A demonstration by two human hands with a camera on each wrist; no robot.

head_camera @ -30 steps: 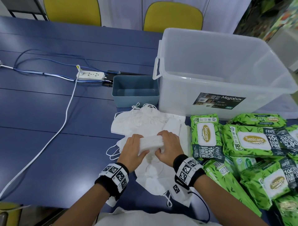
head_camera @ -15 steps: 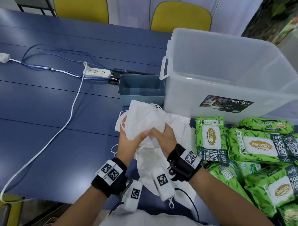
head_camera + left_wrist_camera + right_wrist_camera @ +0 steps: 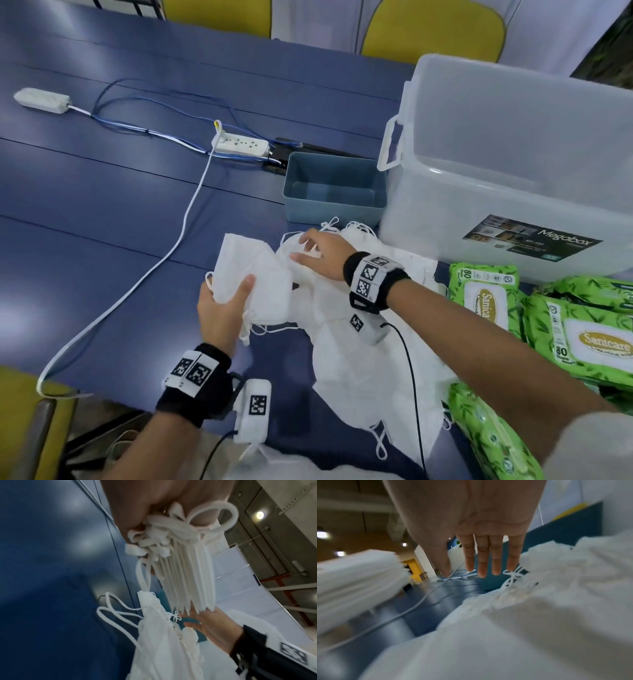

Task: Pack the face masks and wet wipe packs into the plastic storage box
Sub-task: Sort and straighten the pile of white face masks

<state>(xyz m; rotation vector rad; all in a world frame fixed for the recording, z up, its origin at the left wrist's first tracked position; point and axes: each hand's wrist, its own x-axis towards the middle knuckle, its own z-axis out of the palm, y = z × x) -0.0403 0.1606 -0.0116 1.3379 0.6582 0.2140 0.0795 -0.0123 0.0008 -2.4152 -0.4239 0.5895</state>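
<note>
Blue table (image 3: 102, 240): Megabox box (image 3: 513, 192), Sanicare wipes (image 3: 582, 342); left hand (image 3: 219, 315) gripping masks (image 3: 253, 284), right hand (image 3: 322, 257) flat-fingered.

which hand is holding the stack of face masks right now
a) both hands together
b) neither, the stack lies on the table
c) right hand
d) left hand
d) The left hand grips the stack of face masks with its thumb across the front, lifted off the table, while the right hand reaches open-fingered over the loose masks beside it.
</note>
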